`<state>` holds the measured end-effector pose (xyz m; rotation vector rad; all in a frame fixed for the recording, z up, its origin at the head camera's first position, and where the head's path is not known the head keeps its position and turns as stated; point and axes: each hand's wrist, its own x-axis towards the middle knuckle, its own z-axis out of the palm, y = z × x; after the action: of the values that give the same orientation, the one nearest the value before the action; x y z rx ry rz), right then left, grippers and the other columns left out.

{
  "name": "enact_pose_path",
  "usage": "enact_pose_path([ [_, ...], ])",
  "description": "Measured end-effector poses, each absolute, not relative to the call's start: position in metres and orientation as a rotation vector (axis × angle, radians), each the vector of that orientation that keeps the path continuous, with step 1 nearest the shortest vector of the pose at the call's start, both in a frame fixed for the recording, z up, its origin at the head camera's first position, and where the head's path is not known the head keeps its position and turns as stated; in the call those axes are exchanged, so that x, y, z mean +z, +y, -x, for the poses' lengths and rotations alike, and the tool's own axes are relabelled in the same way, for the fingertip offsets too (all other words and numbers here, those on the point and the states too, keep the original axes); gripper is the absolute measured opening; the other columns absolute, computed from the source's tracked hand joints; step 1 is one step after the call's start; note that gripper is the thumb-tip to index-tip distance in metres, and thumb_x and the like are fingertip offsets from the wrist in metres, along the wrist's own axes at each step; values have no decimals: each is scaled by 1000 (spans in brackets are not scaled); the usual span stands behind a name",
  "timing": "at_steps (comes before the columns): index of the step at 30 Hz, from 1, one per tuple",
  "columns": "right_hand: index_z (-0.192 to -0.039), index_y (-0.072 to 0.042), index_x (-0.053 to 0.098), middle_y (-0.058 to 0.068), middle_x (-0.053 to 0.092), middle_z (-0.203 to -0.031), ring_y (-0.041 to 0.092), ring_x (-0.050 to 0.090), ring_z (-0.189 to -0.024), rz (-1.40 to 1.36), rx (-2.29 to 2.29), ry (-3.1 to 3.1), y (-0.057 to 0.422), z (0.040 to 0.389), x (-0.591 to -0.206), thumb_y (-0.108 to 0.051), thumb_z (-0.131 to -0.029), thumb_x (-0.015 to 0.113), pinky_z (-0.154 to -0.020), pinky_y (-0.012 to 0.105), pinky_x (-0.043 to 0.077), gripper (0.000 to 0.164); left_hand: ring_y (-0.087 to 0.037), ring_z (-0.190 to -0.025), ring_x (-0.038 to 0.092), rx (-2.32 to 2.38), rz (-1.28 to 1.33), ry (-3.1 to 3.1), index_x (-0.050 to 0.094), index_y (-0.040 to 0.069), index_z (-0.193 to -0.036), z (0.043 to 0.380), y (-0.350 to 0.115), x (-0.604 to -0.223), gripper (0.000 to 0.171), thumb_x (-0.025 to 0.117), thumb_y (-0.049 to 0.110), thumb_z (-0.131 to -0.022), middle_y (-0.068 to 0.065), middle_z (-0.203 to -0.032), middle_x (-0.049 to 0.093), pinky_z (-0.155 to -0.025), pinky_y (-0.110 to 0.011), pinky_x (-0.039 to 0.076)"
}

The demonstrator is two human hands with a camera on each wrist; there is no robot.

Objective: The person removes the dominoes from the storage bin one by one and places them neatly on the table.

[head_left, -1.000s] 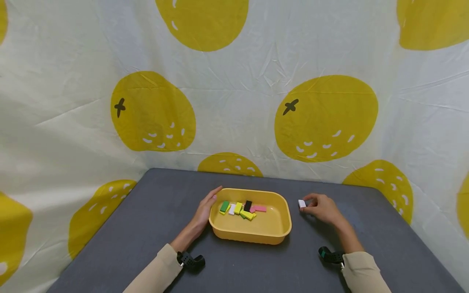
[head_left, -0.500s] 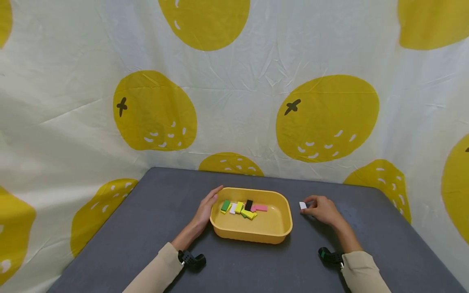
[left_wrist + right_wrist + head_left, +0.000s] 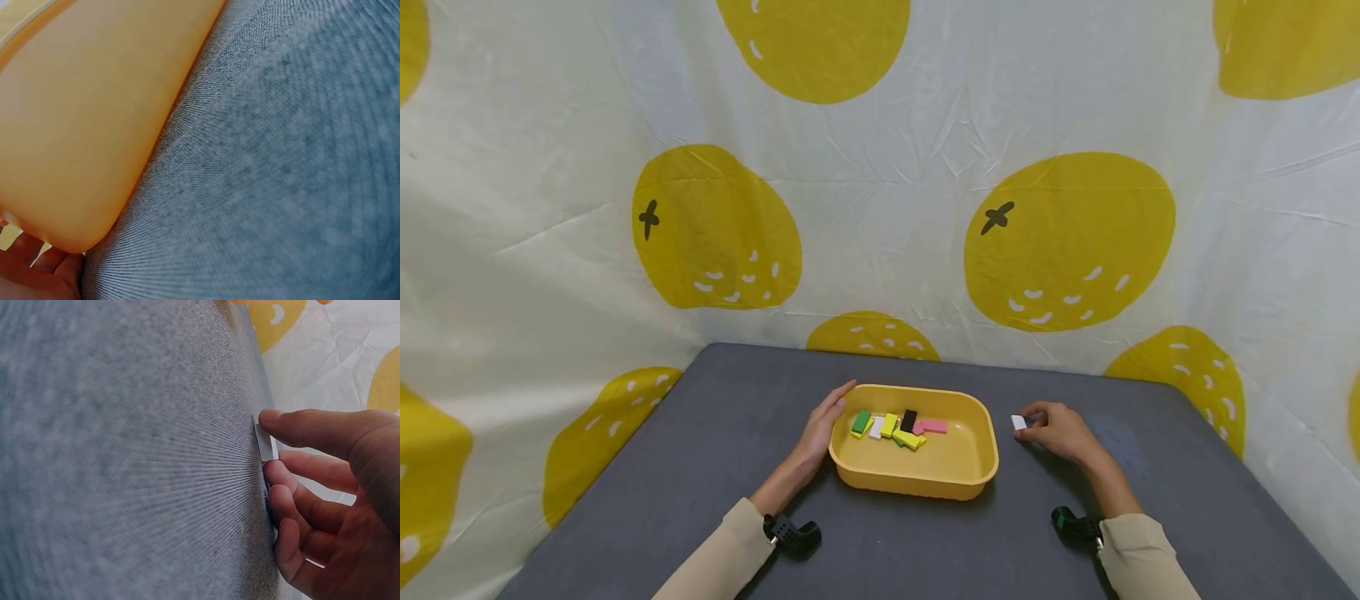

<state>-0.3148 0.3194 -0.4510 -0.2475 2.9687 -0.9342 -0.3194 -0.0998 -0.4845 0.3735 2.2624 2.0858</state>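
My right hand [image 3: 1057,429] pinches a small white rectangular block [image 3: 1018,422] between thumb and fingertips, low at the dark table to the right of the tray. In the right wrist view the thumb lies at one end of the white block [image 3: 267,444] and a fingertip at the other. A yellow plastic tray [image 3: 917,483] stands mid-table. Against its left wall rests my left hand [image 3: 814,437], fingers extended along the side. The left wrist view shows some of those fingers by the tray's lower corner, partly hidden. Several small blocks lie in the tray, among them a green block [image 3: 861,422] and a black block [image 3: 908,421].
Yellow blocks [image 3: 889,425], a white one and pink blocks [image 3: 934,426] share the tray's left and middle part, some overlapping. The dark grey table [image 3: 925,550] ends at a fruit-patterned cloth [image 3: 880,233] behind and at the sides.
Both hands keep nearly the same places. The white block in the right hand shifts or tilts only very slightly; the tray and its blocks stay put.
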Motion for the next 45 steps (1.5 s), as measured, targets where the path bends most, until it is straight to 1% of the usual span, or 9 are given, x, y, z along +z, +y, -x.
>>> enact_pose_path([
  [10,-124,8,66,10,73,-87,16,60,-70,238,-940,2967,319,314,-451,-24,-89,81,-61,33,48,50,-34,-158,28,2085,-370,2269,41,16,-160,319,-100,-486,48,32,27,-114,-12,-168,34,-127,-58,25],
  [13,-125,8,66,10,73,-86,16,60,-70,228,-934,2965,318,314,-452,-25,-89,81,-61,32,48,51,-34,-158,28,2082,-366,2273,40,15,-160,319,-99,-486,48,32,27,-114,-12,-168,34,-127,-58,26],
  [21,-123,8,66,10,72,-84,17,58,-69,232,-949,2960,319,316,-454,-24,-88,81,-61,32,47,50,-34,-157,29,2089,-355,2275,41,16,-160,318,-100,-488,47,33,27,-114,-12,-168,35,-127,-57,26],
  [27,-126,8,65,9,73,-85,16,60,-70,244,-947,2951,319,317,-454,-24,-88,81,-62,32,48,52,-34,-158,28,2084,-362,2271,40,16,-160,318,-101,-488,48,32,27,-114,-12,-168,34,-127,-58,25],
  [31,-128,8,63,10,73,-86,16,61,-71,234,-945,2936,319,316,-452,-25,-90,80,-62,32,49,54,-35,-157,29,2085,-365,2274,40,16,-160,317,-101,-488,48,33,27,-114,-13,-168,35,-126,-58,26],
  [38,-130,8,62,8,72,-83,18,63,-70,227,-903,2953,319,314,-442,-27,-97,71,-61,33,51,49,-34,-157,30,2078,-380,2285,41,16,-160,319,-100,-485,47,33,27,-114,-12,-167,36,-126,-57,28],
  [45,-134,5,61,9,71,-84,18,61,-68,286,-879,2980,310,314,-425,-35,-98,70,-60,33,49,54,-35,-156,30,2090,-385,2286,41,13,-160,320,-100,-486,48,33,25,-114,-14,-167,36,-126,-58,27],
])
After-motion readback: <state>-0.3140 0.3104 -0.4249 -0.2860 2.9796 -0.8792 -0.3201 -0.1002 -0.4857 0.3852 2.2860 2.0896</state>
